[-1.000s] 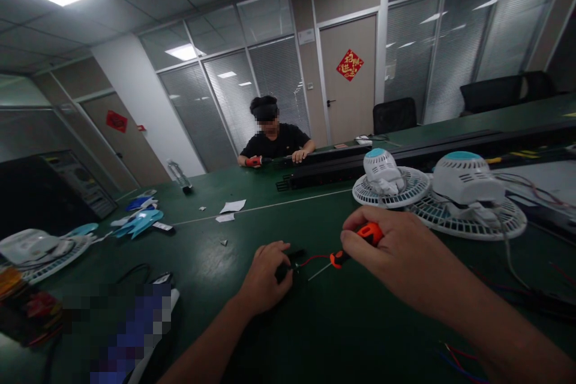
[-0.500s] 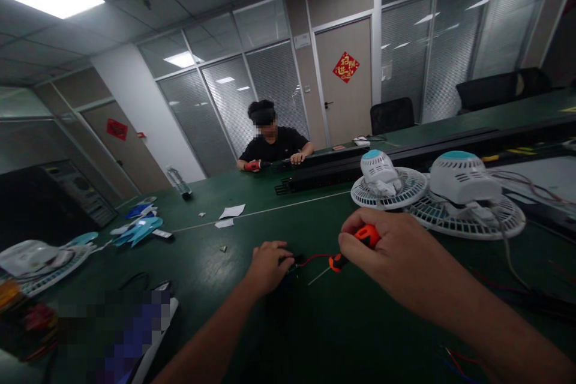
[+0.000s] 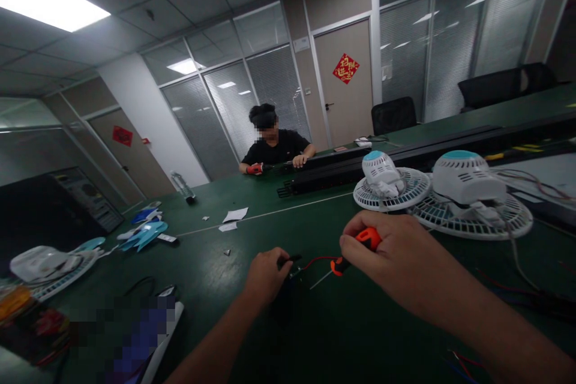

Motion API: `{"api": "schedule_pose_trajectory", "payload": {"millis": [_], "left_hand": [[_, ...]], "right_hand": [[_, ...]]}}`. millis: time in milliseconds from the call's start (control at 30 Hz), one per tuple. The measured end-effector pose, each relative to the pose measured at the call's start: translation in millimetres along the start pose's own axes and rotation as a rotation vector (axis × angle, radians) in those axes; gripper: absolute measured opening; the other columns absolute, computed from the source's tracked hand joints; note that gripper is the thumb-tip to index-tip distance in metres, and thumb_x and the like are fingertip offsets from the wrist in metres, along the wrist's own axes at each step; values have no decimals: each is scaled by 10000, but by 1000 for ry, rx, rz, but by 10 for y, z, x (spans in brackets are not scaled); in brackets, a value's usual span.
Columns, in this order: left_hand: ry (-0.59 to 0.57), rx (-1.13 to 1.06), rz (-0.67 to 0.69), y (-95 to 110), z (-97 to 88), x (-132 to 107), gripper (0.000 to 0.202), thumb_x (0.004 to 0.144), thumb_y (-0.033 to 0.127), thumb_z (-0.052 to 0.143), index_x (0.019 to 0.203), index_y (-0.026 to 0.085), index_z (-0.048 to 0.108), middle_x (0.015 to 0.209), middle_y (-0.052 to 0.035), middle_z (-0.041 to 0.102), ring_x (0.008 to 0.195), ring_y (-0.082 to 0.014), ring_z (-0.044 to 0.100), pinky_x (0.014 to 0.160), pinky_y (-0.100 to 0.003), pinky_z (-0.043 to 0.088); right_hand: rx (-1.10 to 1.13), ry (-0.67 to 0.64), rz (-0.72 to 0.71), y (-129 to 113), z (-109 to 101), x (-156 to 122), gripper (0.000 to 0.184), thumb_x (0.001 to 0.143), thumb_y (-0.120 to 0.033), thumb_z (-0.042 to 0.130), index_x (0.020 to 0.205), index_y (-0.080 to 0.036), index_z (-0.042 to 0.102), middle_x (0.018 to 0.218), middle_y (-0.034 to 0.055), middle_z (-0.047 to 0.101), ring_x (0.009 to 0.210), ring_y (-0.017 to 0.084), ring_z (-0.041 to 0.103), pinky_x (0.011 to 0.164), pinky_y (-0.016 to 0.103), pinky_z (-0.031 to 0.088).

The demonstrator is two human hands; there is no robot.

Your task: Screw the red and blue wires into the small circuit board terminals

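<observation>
My right hand [image 3: 391, 249] is closed round a screwdriver [image 3: 370, 238] with an orange and black handle. Its thin metal shaft slants down to the left, the tip just above or on the green table. To the left, my left hand [image 3: 267, 274] pinches a small black part [image 3: 294, 258] between thumb and fingers. What kind of part it is I cannot make out. A red wire [image 3: 317, 260] runs from near this part toward the screwdriver. Small shiny metal bits show just under my left fingertips.
Two white fan heads [image 3: 468, 183] with round grilles lie at the right. Long black rails [image 3: 324, 177] lie before a person [image 3: 279, 147] holding a red tool. Blue fan blades [image 3: 146, 234], paper scraps [image 3: 236, 215], a bottle [image 3: 182, 187] and a computer case [image 3: 92, 198] are leftward.
My left fingers, spread over the black part before, have drawn together and now pinch it, with its end tipped up. My right hand keeps the screwdriver in nearly the same place.
</observation>
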State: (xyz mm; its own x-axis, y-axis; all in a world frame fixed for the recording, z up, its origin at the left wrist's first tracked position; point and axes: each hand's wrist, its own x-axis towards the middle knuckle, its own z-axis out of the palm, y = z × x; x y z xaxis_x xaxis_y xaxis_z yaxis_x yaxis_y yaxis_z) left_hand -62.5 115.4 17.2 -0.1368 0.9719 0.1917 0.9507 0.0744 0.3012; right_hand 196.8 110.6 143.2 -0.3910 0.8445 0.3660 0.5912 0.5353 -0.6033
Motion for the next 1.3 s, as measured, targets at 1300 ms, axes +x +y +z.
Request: {"api": "schedule_pose_trajectory", "payload": {"millis": [1300], "left_hand": [[107,-275,316,-141,275,185,127,813,92,560,820,204,620,994,-58,675,948,-190,638,863,-353,523]], "right_hand": [[39,59,1,-42,-75,-16,199,786,-288,521,666,-203,655,577,-4,639,505,134,550,494,283,354]]}}
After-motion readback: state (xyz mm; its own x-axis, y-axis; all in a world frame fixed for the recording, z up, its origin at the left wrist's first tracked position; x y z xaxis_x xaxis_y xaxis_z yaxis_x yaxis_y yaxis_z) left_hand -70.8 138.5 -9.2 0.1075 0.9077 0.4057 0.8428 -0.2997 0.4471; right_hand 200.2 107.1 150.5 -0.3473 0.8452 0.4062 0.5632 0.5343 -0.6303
